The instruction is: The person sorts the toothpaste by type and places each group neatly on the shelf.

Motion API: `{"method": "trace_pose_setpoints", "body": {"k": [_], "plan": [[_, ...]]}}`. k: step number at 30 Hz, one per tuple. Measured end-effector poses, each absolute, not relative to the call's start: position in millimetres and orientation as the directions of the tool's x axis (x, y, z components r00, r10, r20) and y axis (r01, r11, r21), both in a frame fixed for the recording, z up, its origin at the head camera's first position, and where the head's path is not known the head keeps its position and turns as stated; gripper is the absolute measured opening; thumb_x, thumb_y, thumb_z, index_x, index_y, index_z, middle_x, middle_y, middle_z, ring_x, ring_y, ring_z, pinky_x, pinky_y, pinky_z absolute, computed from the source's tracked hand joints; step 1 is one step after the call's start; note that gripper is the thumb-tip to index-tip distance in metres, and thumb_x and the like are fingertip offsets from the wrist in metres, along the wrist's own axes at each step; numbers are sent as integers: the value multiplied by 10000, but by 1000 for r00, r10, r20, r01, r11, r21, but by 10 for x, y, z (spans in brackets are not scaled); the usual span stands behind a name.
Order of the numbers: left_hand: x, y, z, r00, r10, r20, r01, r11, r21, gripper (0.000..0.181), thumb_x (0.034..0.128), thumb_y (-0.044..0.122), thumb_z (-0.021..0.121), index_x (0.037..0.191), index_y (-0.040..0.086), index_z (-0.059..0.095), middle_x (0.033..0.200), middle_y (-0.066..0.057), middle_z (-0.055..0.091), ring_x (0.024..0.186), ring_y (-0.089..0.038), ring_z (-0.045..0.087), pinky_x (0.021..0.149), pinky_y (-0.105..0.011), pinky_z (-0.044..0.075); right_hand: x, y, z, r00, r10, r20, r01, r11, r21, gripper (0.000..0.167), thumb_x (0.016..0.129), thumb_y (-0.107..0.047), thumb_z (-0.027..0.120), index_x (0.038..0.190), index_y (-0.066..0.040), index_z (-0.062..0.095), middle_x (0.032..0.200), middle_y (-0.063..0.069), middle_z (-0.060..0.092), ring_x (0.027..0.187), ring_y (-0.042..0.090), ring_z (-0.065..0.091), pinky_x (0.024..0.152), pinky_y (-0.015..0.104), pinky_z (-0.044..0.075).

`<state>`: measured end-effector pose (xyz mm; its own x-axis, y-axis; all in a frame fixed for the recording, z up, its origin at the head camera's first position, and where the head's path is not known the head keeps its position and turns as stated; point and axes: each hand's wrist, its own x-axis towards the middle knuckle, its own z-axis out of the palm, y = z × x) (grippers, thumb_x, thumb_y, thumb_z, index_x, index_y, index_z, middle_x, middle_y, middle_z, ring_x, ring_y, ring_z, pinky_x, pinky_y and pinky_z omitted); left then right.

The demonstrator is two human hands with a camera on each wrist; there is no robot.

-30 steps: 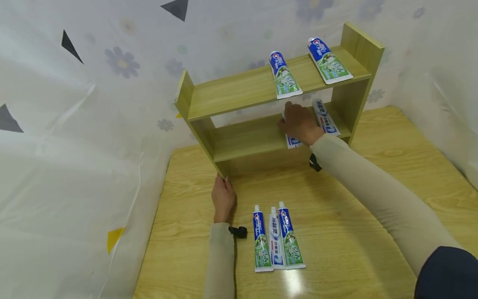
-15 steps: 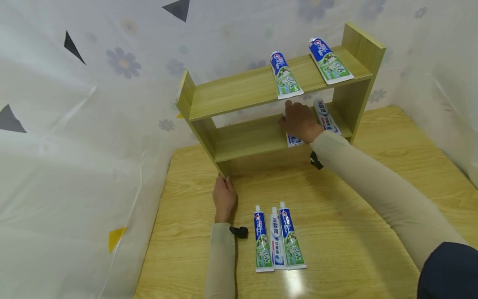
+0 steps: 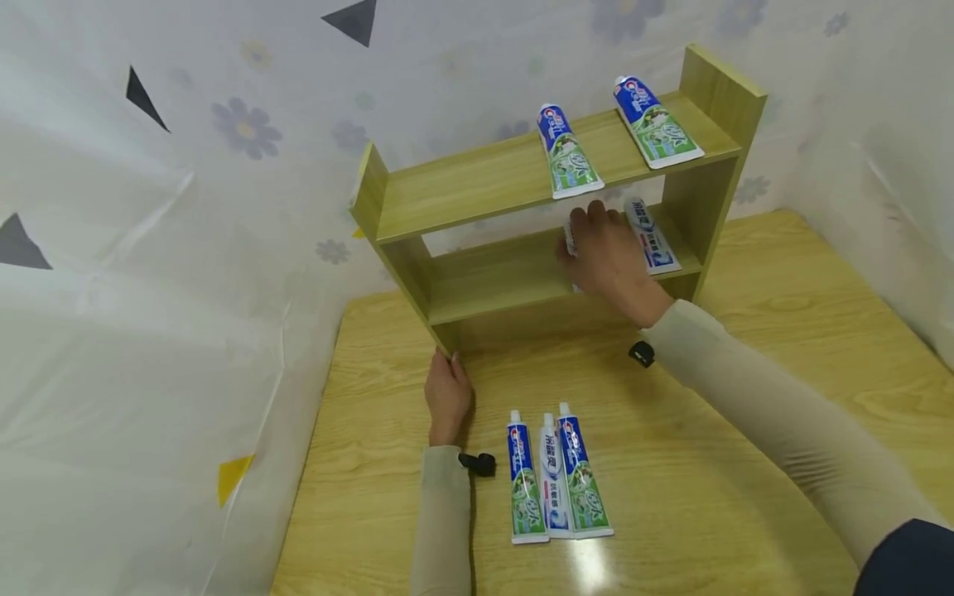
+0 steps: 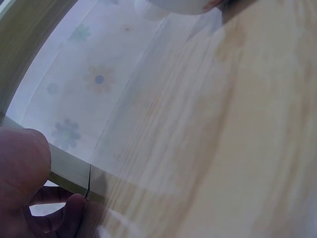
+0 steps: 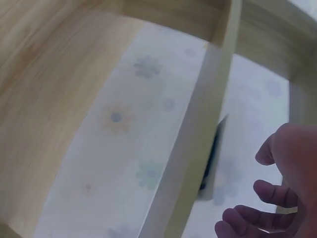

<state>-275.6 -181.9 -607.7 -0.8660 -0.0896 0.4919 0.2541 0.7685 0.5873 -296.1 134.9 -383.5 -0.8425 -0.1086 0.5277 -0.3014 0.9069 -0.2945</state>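
My right hand point(image 3: 607, 261) is at the lower level of the wooden shelf point(image 3: 477, 281), over a white toothpaste tube point(image 3: 570, 240) that it mostly hides. In the right wrist view, the fingers point(image 5: 277, 193) are spread loosely with nothing between them, and the tube point(image 5: 213, 163) lies on the board, apart from them. Another white toothpaste tube point(image 3: 652, 236) lies right of this hand. My left hand point(image 3: 447, 397) grips the bottom of the shelf's left side panel, thumb and fingers on either side of its edge in the left wrist view.
Two blue-green toothpaste tubes point(image 3: 570, 153) point(image 3: 659, 124) lie on the upper level. On the table point(image 3: 693, 463) in front, a white tube point(image 3: 552, 480) lies between two blue-green tubes point(image 3: 526, 488) point(image 3: 583, 480). Flowered sheeting point(image 3: 246, 128) hangs behind the shelf.
My right hand has shifted slightly right and toward me, its wrist lower, and the fingers have come off the white tube. The left hand keeps its grip on the shelf.
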Motion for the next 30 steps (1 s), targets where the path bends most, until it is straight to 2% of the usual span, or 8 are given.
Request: {"method": "trace_pose_setpoints", "body": {"k": [3,5,9,14,17,19,23,30], "plan": [[-2795,-1813,-6169,-876,-94,474,234,776,586,351,1186,320,434,1202,29,630,1019,-216,733,925,-465,741,781,-605,561,-2735,1339,-3908,-771,-129,623,-367,890,-269,238,1013,-165,674,917,46,622,902,241,637,739,371,587,614,484,501],[-2812,-1808,-6204,-874,-87,478,239,780,579,354,1186,324,432,1205,30,629,1021,-221,735,927,-470,744,784,-606,561,-2549,1313,-3977,-738,-151,657,-407,877,-256,198,998,-142,702,934,34,634,929,226,651,772,360,600,639,473,527],[-2787,-1826,-6216,-872,-87,482,243,778,579,328,1179,305,455,1186,27,629,988,-222,724,891,-473,733,749,-613,549,-2023,1153,-4197,-728,-190,659,-495,810,-314,154,951,-93,774,989,3,659,978,165,664,825,289,629,697,396,571],[-2788,-1857,-6191,-886,-72,458,236,779,580,397,1195,355,393,1184,34,625,972,-199,706,854,-432,720,734,-585,547,-1382,873,-4625,-832,-200,518,-458,774,-437,185,932,-163,821,1011,-67,684,1019,76,676,870,184,624,710,329,563],[-2738,-1836,-6046,-894,-75,443,237,760,606,406,1199,334,390,1158,1,620,947,-231,684,840,-469,698,729,-612,535,-1161,778,-4923,-910,-176,375,-347,818,-459,257,945,-238,828,1083,-70,692,1113,107,683,956,229,644,748,370,582],[-2669,-1798,-5922,-897,-78,435,234,752,617,338,1189,253,430,1143,-26,616,934,-255,673,834,-495,683,723,-632,525,-1049,760,-5098,-947,-148,284,-269,850,-454,335,948,-273,830,1161,-52,694,1191,151,677,1041,294,662,796,425,607],[-2587,-1774,-5815,-882,-59,468,261,765,589,301,1179,199,446,1138,-48,614,907,-255,666,779,-463,670,675,-608,513,-894,780,-5330,-979,-93,180,-167,874,-456,481,936,-321,853,1266,-19,676,1243,203,658,1093,361,661,832,486,619],[-2660,-1829,-5935,-877,-54,477,281,747,602,353,1187,282,435,1165,-12,629,935,-215,697,817,-436,700,688,-600,529,-805,794,-5426,-992,-47,120,-102,854,-510,563,915,-360,876,1291,0,661,1167,169,656,989,271,628,791,411,566]]}}
